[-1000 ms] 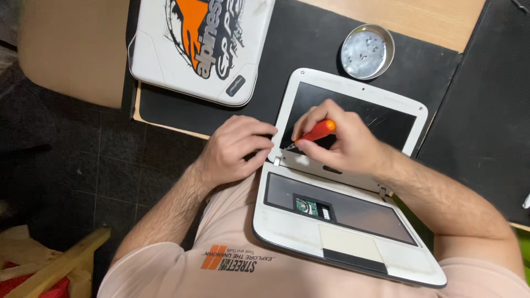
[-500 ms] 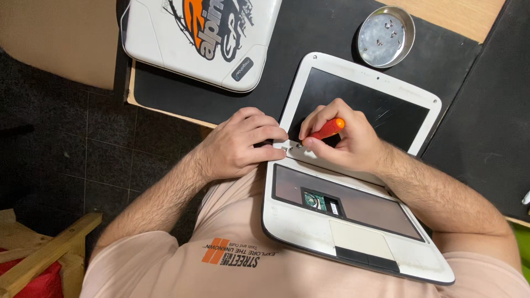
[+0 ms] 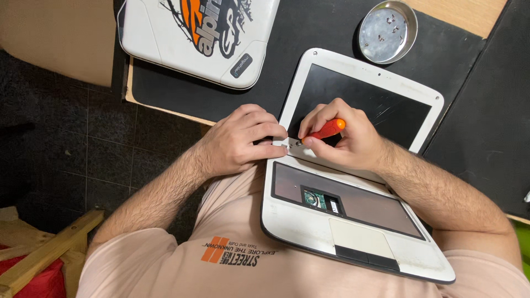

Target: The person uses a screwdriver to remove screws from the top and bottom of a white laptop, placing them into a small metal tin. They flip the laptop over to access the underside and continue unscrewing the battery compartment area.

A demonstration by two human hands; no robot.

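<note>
Both hands sit lower on the laptop [image 3: 353, 221] than before. Right hand [image 3: 348, 140] grips an orange screwdriver [image 3: 326, 130] at the hinge; left hand [image 3: 240, 140] closes on the hinge corner. Keep the tip square and steady.

Black mat [image 3: 309, 44] open between white case [image 3: 187, 38] and metal dish [image 3: 386, 32]; laptop lid [image 3: 364, 94] blocks ahead

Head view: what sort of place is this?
Likely an electronics repair bench: an opened white laptop with its keyboard removed, an orange-handled screwdriver in the right hand, and a metal dish holding screws.
</note>
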